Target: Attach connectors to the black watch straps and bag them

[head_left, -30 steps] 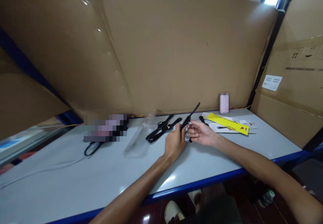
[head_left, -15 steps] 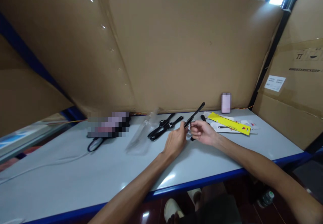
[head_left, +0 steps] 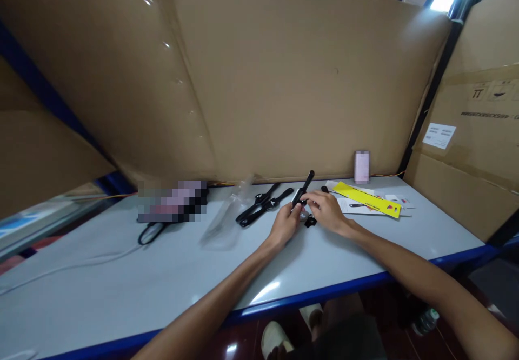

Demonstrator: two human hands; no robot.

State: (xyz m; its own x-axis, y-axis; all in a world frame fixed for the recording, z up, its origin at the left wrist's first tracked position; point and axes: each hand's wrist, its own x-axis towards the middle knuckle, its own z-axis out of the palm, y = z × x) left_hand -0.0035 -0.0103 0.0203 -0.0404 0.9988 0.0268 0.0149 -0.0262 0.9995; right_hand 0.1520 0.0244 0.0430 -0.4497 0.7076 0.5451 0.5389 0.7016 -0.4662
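Head view: the black watch-like strap (head_left: 303, 188) is in the air over the bench (head_left: 162, 276), close in front of the left hand (head_left: 285, 221), whose thumb and fingers are clamped on its lower end. Its long axis slants from that grip forward and rightward, the free end pointing up toward the cardboard panel (head_left: 259, 90) behind. The left hand is the nearer one, being wrapped on the piece; the right hand (head_left: 325, 208) comes in from the right with bent fingers at the strap's right flank, around its middle. Whether those fingers pinch it or merely touch it, I cannot tell. Below the gap between the two, a small dark piece (head_left: 310, 221) lies on the bench, partly screened by the fingers. Left of the left hand, just beyond it, two black watches (head_left: 265, 206) lie slantwise, next to a clear plastic bag (head_left: 222, 222). Past the right hand, a yellow packaging strip (head_left: 367, 199) lies across white papers (head_left: 349, 205).
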